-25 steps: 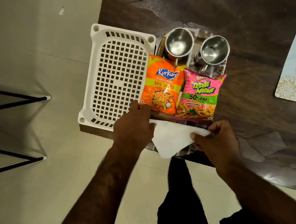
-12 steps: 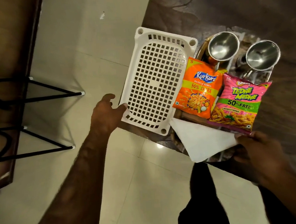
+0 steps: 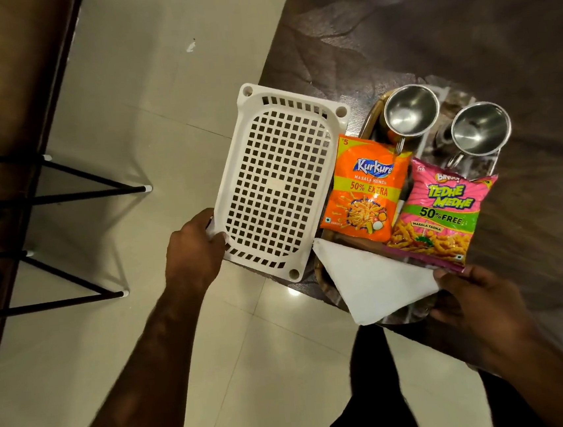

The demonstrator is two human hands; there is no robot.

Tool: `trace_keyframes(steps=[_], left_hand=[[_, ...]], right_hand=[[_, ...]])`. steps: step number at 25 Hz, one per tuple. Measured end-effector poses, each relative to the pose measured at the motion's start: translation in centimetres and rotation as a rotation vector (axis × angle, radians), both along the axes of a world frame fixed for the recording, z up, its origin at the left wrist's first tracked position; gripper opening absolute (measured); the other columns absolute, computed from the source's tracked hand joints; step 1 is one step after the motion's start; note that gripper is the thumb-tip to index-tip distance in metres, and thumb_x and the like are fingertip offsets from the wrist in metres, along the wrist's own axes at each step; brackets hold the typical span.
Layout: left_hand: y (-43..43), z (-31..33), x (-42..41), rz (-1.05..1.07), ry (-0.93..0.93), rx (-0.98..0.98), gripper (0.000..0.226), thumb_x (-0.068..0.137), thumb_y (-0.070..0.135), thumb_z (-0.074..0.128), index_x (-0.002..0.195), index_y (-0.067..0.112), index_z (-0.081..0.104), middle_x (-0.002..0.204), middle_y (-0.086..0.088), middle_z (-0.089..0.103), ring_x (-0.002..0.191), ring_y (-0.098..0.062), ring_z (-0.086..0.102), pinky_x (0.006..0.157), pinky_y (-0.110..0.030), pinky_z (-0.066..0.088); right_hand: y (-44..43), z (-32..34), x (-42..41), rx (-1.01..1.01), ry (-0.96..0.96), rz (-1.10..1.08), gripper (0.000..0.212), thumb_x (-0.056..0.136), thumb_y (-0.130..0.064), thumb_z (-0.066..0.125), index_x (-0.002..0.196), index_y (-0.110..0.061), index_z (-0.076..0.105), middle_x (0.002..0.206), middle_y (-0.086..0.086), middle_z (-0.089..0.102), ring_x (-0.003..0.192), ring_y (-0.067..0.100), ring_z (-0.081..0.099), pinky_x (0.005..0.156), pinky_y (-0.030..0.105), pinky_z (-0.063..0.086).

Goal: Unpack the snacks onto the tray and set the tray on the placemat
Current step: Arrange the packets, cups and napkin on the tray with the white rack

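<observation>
A shiny steel tray (image 3: 372,120) lies at the near corner of the dark table. On it rest an orange Kurkure packet (image 3: 365,188), a pink Tedhe Medhe packet (image 3: 440,213), a folded white napkin (image 3: 371,282) and two steel cups (image 3: 411,111) (image 3: 480,128). My right hand (image 3: 474,301) grips the tray's near right edge, at the napkin's corner. Left of the tray sits an empty white perforated plastic basket (image 3: 270,186), partly overhanging the table edge. My left hand (image 3: 192,253) is closed on the basket's near left corner. The placemat is out of view.
The dark marbled table (image 3: 444,25) fills the upper right. Beige floor tiles (image 3: 166,104) lie below and left. A wooden piece of furniture with black metal legs (image 3: 48,198) stands at the left. My dark-clothed legs show at the bottom.
My left hand left the Kurkure packet, swung out to the left and now grips the basket's near corner. My right hand shifted from the napkin to the tray's near edge. The view turned left.
</observation>
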State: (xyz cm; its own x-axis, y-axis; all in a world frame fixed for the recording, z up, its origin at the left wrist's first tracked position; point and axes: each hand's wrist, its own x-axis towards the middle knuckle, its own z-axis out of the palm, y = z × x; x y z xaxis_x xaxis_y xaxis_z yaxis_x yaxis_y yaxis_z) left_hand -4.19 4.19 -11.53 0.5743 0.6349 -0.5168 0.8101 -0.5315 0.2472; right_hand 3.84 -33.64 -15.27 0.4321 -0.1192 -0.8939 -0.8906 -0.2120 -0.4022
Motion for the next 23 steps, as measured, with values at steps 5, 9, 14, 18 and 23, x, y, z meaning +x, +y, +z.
trace_keyframes(steps=[5, 9, 14, 18, 23], left_hand=[[0.6, 0.1, -0.4, -0.045, 0.012, 0.013, 0.034, 0.091, 0.014, 0.061, 0.125, 0.018, 0.064, 0.114, -0.006, 0.075, 0.099, -0.033, 0.068, 0.089, -0.041, 0.054], [1.1, -0.4, -0.8, -0.062, 0.022, -0.018, 0.033, 0.092, 0.016, 0.063, 0.125, 0.018, 0.063, 0.115, -0.005, 0.074, 0.099, -0.030, 0.069, 0.085, -0.034, 0.052], [-0.4, 1.0, -2.6, 0.196, -0.099, 0.081, 0.054, 0.093, 0.030, 0.066, 0.143, 0.018, 0.047, 0.134, -0.008, 0.061, 0.116, -0.028, 0.062, 0.096, -0.044, 0.051], [-7.3, 4.4, -7.1, 0.445, -0.259, 0.102, 0.017, 0.091, 0.015, 0.064, 0.102, 0.027, 0.058, 0.090, 0.005, 0.065, 0.077, -0.013, 0.064, 0.071, -0.037, 0.051], [-16.0, 5.0, -4.1, 0.055, -0.303, -0.252, 0.026, 0.091, 0.030, 0.060, 0.117, 0.032, 0.059, 0.101, 0.017, 0.060, 0.090, -0.003, 0.061, 0.075, -0.026, 0.054]], right_hand=[[-0.1, 0.2, 0.0, -0.012, 0.011, 0.016, 0.008, 0.095, -0.018, 0.070, 0.102, -0.020, 0.073, 0.095, 0.001, 0.081, 0.086, 0.026, 0.079, 0.062, 0.032, 0.060], [0.0, 0.5, 0.2, -0.006, 0.012, 0.023, 0.009, 0.095, -0.017, 0.069, 0.103, -0.019, 0.073, 0.097, 0.003, 0.081, 0.089, 0.027, 0.078, 0.065, 0.034, 0.061], [-0.8, 1.8, 0.2, -0.112, -0.030, 0.049, 0.015, 0.094, -0.023, 0.071, 0.106, -0.014, 0.069, 0.095, 0.009, 0.075, 0.082, 0.026, 0.073, 0.066, 0.034, 0.057], [-5.2, 4.2, 3.0, -0.452, -0.311, 0.303, 0.022, 0.086, -0.021, 0.072, 0.106, -0.028, 0.066, 0.088, -0.007, 0.070, 0.083, 0.024, 0.069, 0.071, 0.037, 0.050], [-5.5, 6.8, 15.6, -0.407, -0.601, 0.422, 0.023, 0.072, -0.041, 0.066, 0.094, -0.046, 0.071, 0.090, -0.018, 0.072, 0.091, 0.011, 0.069, 0.093, 0.042, 0.055]])
